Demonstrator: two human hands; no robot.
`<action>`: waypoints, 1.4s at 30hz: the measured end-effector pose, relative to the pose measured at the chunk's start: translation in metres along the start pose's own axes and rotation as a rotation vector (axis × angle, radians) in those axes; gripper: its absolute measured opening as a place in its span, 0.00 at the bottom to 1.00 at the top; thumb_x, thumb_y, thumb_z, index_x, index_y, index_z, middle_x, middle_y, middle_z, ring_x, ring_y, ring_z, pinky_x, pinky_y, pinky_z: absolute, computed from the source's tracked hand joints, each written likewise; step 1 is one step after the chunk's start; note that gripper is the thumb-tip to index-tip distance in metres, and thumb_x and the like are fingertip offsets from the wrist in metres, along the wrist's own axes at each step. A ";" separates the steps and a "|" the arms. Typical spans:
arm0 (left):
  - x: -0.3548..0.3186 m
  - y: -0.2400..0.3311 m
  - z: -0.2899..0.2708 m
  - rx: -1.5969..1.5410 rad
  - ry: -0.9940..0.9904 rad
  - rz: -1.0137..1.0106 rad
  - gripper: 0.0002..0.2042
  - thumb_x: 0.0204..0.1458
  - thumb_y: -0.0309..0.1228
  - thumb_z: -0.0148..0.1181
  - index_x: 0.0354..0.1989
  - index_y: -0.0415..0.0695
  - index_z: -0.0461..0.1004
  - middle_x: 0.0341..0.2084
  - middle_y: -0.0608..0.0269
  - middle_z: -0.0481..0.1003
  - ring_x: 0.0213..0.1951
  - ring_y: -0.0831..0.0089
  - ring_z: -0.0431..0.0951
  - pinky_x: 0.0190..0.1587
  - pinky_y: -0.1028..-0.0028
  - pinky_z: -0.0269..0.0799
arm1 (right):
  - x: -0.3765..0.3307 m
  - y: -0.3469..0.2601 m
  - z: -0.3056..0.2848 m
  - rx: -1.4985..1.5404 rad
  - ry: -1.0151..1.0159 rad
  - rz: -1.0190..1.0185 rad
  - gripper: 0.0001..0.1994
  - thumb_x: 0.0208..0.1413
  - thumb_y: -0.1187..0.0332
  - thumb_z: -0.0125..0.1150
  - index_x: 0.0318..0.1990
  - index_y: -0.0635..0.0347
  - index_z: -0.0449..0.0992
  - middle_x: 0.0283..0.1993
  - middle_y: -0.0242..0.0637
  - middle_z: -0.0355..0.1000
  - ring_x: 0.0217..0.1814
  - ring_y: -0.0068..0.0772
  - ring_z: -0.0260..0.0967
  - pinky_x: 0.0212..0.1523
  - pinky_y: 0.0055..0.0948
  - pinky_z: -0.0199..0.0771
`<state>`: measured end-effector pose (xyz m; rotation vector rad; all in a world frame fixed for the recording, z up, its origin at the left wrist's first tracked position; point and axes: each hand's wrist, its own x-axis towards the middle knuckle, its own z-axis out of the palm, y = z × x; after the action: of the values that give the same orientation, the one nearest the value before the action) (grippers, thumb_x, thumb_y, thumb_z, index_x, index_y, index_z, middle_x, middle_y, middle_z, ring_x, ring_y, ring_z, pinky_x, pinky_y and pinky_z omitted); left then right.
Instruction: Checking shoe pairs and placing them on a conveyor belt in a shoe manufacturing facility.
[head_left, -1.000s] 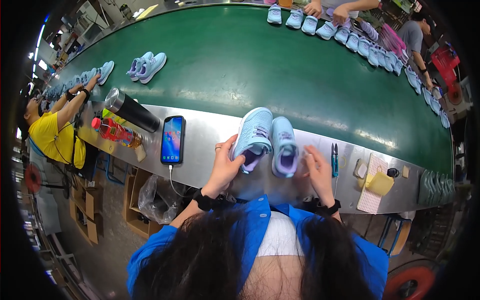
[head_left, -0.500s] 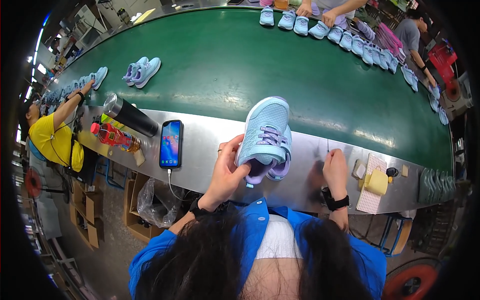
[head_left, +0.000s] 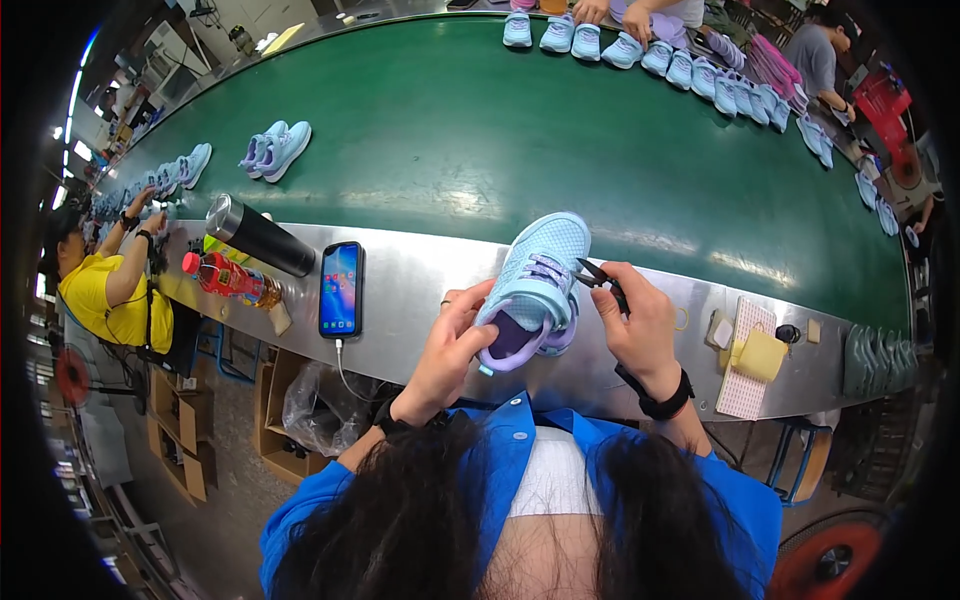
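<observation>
A broad green work surface (head_left: pixel 420 160) curves across the view, with a bare metal ledge (head_left: pixel 415 270) along its near side. On the ledge's left part are a dark tumbler (head_left: pixel 268 240), a red-capped bottle (head_left: pixel 232 279) and a phone (head_left: pixel 341 290) with a white cable (head_left: pixel 352 372). To the right, a yellow block (head_left: pixel 762 356) rests on a patterned board (head_left: pixel 740 392). A pair of pale blue shoes (head_left: pixel 285 152) stands on the green at left, and a row of similar shoes (head_left: pixel 680 70) lines the far edge. A co-worker in yellow (head_left: pixel 105 270) is at left; cardboard boxes (head_left: pixel 182 425) are on the floor below.

The person's left hand (head_left: pixel 455 342) grips a light-blue shoe (head_left: pixel 545 275) at its heel opening, toe pointing away, above the ledge. A second shoe (head_left: pixel 562 338) shows partly behind it. The right hand (head_left: pixel 640 318) has its fingers wrapped around dark snips (head_left: pixel 616 288), whose blades point at the laces.

One second ago the snips lay on the ledge, the right hand was free of them, and the two shoes showed side by side.
</observation>
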<state>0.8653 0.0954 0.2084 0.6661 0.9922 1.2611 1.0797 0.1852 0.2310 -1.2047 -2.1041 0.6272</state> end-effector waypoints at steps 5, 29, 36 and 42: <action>0.002 -0.005 0.001 0.039 0.002 0.038 0.28 0.46 0.21 0.50 0.61 0.32 0.59 0.48 0.59 0.57 0.57 0.68 0.63 0.60 0.69 0.57 | -0.001 0.001 -0.003 -0.037 0.015 -0.030 0.08 0.54 0.65 0.60 0.38 0.57 0.73 0.28 0.36 0.73 0.24 0.37 0.71 0.23 0.32 0.66; 0.009 -0.038 -0.038 0.346 0.219 -0.084 0.30 0.53 0.31 0.55 0.63 0.32 0.56 0.57 0.47 0.55 0.58 0.60 0.60 0.60 0.66 0.57 | -0.030 0.092 0.008 0.423 -0.016 0.515 0.12 0.60 0.63 0.55 0.41 0.66 0.71 0.27 0.27 0.66 0.27 0.16 0.57 0.28 0.20 0.57; 0.002 -0.036 -0.008 1.272 0.392 0.351 0.29 0.44 0.39 0.64 0.57 0.47 0.65 0.48 0.45 0.61 0.54 0.52 0.58 0.59 0.54 0.47 | -0.058 0.115 0.003 -0.150 0.035 0.396 0.19 0.55 0.66 0.57 0.52 0.69 0.68 0.38 0.48 0.72 0.39 0.46 0.70 0.41 0.36 0.68; 0.005 -0.041 0.021 1.536 0.040 0.295 0.32 0.37 0.47 0.69 0.55 0.56 0.69 0.47 0.40 0.65 0.56 0.50 0.58 0.59 0.49 0.42 | -0.052 0.070 0.012 -0.955 0.128 0.167 0.24 0.55 0.63 0.57 0.55 0.70 0.64 0.49 0.58 0.67 0.51 0.58 0.65 0.51 0.42 0.66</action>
<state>0.9028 0.0932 0.1810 1.9916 1.8872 0.5175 1.1322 0.1712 0.1610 -1.8522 -2.2434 -0.4705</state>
